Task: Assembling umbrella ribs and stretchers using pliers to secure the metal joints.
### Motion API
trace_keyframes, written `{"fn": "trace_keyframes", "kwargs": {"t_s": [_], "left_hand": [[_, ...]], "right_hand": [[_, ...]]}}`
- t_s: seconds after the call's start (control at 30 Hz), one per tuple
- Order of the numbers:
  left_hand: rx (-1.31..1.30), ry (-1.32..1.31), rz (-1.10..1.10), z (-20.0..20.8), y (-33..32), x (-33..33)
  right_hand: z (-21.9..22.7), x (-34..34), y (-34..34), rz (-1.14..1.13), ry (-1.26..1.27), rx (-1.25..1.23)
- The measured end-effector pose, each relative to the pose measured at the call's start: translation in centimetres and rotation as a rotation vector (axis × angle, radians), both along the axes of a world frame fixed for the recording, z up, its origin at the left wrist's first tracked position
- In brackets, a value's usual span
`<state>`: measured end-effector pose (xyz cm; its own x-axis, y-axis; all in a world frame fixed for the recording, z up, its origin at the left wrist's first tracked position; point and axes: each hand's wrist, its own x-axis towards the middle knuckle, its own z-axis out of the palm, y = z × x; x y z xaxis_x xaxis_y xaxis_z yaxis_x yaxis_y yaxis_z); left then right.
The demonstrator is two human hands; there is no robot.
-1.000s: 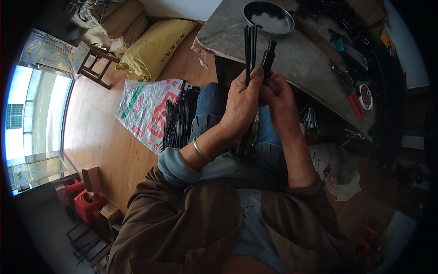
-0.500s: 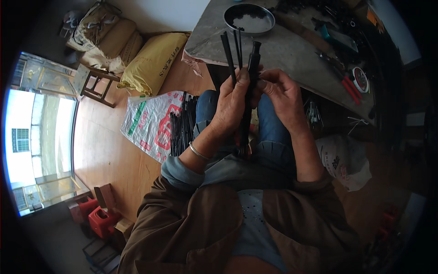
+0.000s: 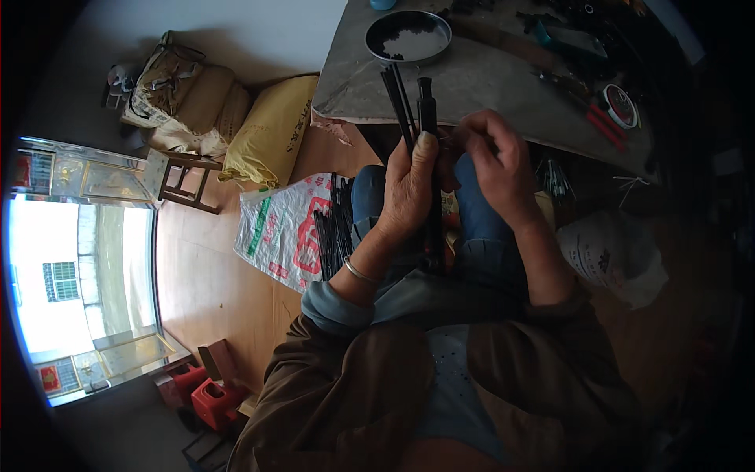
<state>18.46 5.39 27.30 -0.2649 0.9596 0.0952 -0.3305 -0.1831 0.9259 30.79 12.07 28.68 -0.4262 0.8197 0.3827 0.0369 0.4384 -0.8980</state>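
Note:
My left hand (image 3: 410, 185) is closed around a thick black rod (image 3: 426, 106) with a stepped, knobbed top, its thumb pressed against the side. In the same grip, several thin black rods (image 3: 398, 98) stick up and lean a little left. The thick rod's dark lower end runs down between my knees. Just right of it, my right hand (image 3: 503, 169) is raised with its fingers curled and pinched together. Whatever they may hold is too small and dark to make out.
A grey table (image 3: 480, 94) stands ahead, bearing a round metal bowl (image 3: 376, 46) of small pieces, red-handled pliers (image 3: 605, 127) and a round spool (image 3: 621, 106). Black rods (image 3: 340, 228) lie on a printed sack (image 3: 279, 224) at left. A white plastic bag (image 3: 621, 263) sits at right.
My right hand has drawn slightly away from the thick rod, to the right. My left hand keeps its grip on the rods. The whole view has turned a little.

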Motion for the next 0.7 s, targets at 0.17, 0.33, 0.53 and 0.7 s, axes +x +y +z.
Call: {"fn": "trace_keyframes", "kwargs": {"t_s": [0.17, 0.33, 0.53, 0.7], "left_hand": [[-0.078, -0.126, 0.068, -0.7, -0.1, 0.3], [-0.049, -0.024, 0.048, -0.4, -0.2, 0.6], [-0.033, 0.008, 0.011, -0.7, -0.2, 0.5], [-0.038, 0.106, 0.071, -1.2, -0.3, 0.5]], "right_hand": [[-3.8, 0.1, -1.0, 0.196, 0.256, -0.486], [-3.1, 4.6, 1.6, -0.172, -0.019, 0.044], [-1.8, 15.6, 9.9, -0.767, -0.541, 0.517], [-1.7, 15.0, 10.5, -0.601, -0.954, 0.636]]}}
